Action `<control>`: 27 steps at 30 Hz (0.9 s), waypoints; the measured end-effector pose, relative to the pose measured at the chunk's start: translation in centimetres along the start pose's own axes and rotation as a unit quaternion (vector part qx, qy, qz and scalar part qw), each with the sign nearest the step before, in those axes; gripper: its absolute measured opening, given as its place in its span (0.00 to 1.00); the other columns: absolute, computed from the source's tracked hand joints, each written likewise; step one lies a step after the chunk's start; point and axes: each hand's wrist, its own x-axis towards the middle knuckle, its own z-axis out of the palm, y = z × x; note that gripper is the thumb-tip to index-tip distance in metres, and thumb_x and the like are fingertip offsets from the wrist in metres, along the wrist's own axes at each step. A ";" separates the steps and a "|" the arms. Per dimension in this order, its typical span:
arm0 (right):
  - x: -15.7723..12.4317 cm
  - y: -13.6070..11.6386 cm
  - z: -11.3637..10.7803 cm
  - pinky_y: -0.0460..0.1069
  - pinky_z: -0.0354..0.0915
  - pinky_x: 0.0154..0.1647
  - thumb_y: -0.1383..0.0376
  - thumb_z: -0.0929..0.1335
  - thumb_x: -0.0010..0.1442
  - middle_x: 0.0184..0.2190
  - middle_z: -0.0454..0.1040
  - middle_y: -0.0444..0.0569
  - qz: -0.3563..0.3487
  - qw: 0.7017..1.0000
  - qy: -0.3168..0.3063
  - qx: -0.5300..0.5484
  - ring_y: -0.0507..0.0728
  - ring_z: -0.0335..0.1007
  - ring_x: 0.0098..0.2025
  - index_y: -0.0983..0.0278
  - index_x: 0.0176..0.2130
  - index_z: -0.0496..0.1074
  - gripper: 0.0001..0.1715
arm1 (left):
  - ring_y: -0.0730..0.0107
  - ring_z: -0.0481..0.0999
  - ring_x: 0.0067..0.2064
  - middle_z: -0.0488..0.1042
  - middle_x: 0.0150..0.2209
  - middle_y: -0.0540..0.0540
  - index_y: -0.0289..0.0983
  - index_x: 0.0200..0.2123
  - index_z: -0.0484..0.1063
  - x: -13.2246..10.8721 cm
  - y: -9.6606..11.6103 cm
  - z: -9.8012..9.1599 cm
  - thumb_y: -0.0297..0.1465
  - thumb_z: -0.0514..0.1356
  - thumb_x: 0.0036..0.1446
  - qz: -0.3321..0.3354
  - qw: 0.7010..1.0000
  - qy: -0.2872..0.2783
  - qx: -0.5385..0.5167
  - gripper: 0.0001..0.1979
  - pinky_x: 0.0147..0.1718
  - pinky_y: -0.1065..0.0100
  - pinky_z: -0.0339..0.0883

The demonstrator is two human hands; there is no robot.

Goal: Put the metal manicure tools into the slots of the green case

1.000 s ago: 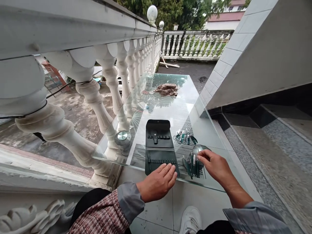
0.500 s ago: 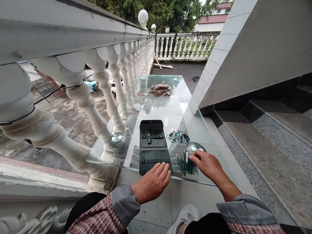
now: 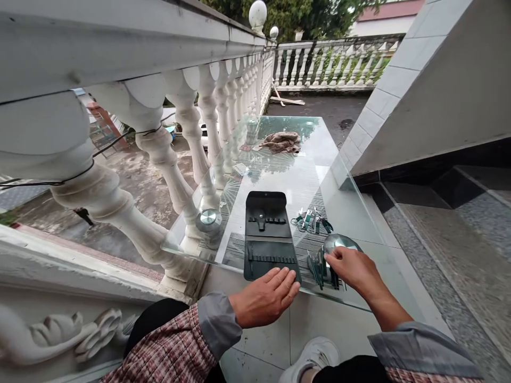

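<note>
The black case (image 3: 273, 249) lay unfolded on the glass table (image 3: 355, 205), the center of the dial. At five o'clock, the left hand (image 3: 265, 298) lay flat across its near edge, fingers extended. At four o'clock, the right hand (image 3: 353, 268) met slim tools (image 3: 319, 270) with thumb and forefinger; whether it gripped one could not be told. Clippers (image 3: 308, 219) lay at two, a cloth (image 3: 281, 142) at twelve.

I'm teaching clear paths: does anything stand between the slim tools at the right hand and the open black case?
Nothing visible stands between the slim tools and the black case, only glass tabletop. The left hand lies across the case's near edge, its loops uncovered.
</note>
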 end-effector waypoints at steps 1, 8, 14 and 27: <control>0.0 0.2 0.0 0.47 0.51 0.23 0.58 0.62 0.51 0.17 0.69 0.46 0.001 1.000 0.007 0.014 0.53 0.61 0.22 0.61 0.16 0.61 0.16 | 0.55 0.61 0.60 0.60 0.59 0.33 0.26 0.59 0.56 -0.1 0.0 -0.1 0.28 0.45 0.65 0.006 1.000 0.001 -0.003 0.21 0.57 0.56 0.55; -0.6 -1.0 -0.3 0.46 0.61 0.21 0.52 0.67 0.45 0.18 0.69 0.43 0.042 0.933 0.008 0.358 0.52 0.64 0.20 0.62 0.24 0.67 0.15 | 0.55 0.60 0.60 0.59 0.60 0.33 0.26 0.58 0.57 -0.4 -0.3 0.1 0.28 0.45 0.65 0.021 0.999 0.020 -0.012 0.20 0.59 0.55 0.53; -0.7 -5.4 0.1 0.45 0.60 0.18 0.54 0.70 0.42 0.21 0.69 0.41 -0.014 0.855 -0.001 0.518 0.49 0.60 0.19 0.66 0.40 0.69 0.26 | 0.54 0.59 0.60 0.59 0.59 0.34 0.26 0.58 0.58 -0.5 -0.6 0.8 0.28 0.46 0.64 0.019 0.999 0.030 -0.019 0.21 0.59 0.55 0.53; 1.1 -13.4 4.8 0.46 0.66 0.22 0.60 0.66 0.48 0.26 0.66 0.41 -0.109 0.830 -0.055 0.544 0.50 0.65 0.24 0.63 0.42 0.65 0.20 | 0.56 0.59 0.60 0.61 0.58 0.34 0.25 0.58 0.57 -0.3 -1.1 0.9 0.28 0.45 0.65 0.028 0.998 0.028 -0.052 0.21 0.61 0.54 0.48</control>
